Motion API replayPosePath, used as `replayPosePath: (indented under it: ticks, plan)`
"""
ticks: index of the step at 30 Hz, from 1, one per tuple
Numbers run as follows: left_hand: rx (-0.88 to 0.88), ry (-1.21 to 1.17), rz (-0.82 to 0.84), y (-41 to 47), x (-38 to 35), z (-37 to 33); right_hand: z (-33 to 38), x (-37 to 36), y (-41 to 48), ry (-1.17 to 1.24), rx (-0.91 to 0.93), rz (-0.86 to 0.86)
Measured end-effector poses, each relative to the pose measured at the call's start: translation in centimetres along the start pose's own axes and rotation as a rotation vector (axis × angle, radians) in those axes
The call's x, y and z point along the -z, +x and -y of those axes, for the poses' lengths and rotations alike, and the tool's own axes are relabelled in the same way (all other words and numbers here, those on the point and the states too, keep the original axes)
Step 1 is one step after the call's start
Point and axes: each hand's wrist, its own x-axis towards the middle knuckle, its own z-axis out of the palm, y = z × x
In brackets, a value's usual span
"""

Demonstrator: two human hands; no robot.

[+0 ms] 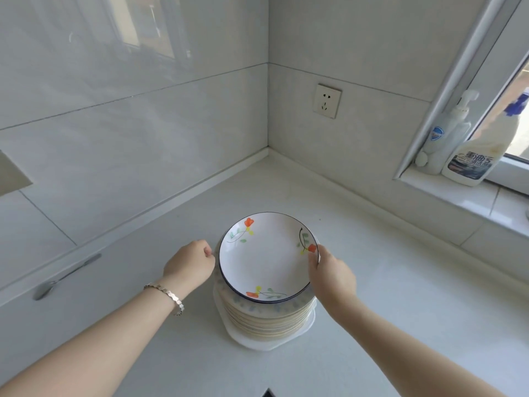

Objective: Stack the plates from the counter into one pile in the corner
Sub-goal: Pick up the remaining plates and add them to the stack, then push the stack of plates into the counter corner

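Hands (190,263) flanking pile (267,316), corner open

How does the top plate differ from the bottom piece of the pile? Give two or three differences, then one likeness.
The top plate is round with a dark blue rim line; the bottom piece looks squarish with rounded corners. The top plate bears painted orange and yellow flowers; the bottom piece shows plain white. The right hand touches the top plate; the bottom piece lies on the counter. Both are white.

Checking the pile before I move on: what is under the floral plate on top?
Under the blue-rimmed floral plate sits a stack of cream plates, on a white flat square-cornered base. Their faces are covered, only edges show, and the count is unclear.
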Motion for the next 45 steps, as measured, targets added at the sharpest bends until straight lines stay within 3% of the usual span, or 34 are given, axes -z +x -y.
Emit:
replayPosePath:
  ticks: [2,6,10,17,20,23,25,28,30,33,36,40,45]
  plan:
    - [0.004,0.007,-0.002,-0.1,-0.3,-0.3,-0.1,0.2,0.3,0.002,0.008,0.026]
    - [0.008,-0.001,-0.013,-0.5,-0.9,-0.6,-2.1,1.1,0.7,0.382,-0.012,0.191]
    - [-0.005,-0.145,-0.052,-1.4,-2.0,-1.0,-3.4,0.9,0.7,0.566,-0.028,0.265]
    - [0.052,-0.256,-0.097,-2.0,-3.1,-1.6,-3.9,0.6,1.4,0.667,-0.010,0.280]
    - [0.077,-0.365,-0.212,-2.1,-4.1,-0.6,-5.1,-0.4,1.2,0.754,-0.061,0.191]
    - [0.271,-0.570,-0.294,-2.0,-5.9,1.5,-5.8,-2.3,0.0,0.798,-0.025,0.108]
    - [0.438,-0.674,-0.215,-1.8,-7.7,3.5,-5.9,-4.0,-1.1,0.814,-0.026,0.032]
    - [0.566,-0.710,0.059,-1.3,-10.2,5.4,-6.6,-6.5,-1.9,0.821,-0.267,-0.079]
    - [0.625,-0.733,0.250,-1.1,-11.3,5.9,-7.6,-7.8,-1.9,0.658,-0.405,0.047]
    - [0.614,-0.758,0.438,-1.0,-12.0,5.7,-8.3,-9.1,-2.0,0.454,-0.499,0.406]
    - [0.551,-0.798,0.503,-0.6,-12.4,5.4,-7.9,-9.7,-1.8,0.520,-0.559,0.448]
    - [0.593,-0.928,0.507,-0.6,-13.2,5.9,-7.9,-9.8,-1.8,0.752,-0.687,0.418]
    - [0.660,-1.096,0.426,-0.9,-14.4,6.5,-8.3,-10.0,-2.1,0.852,-0.738,0.403]
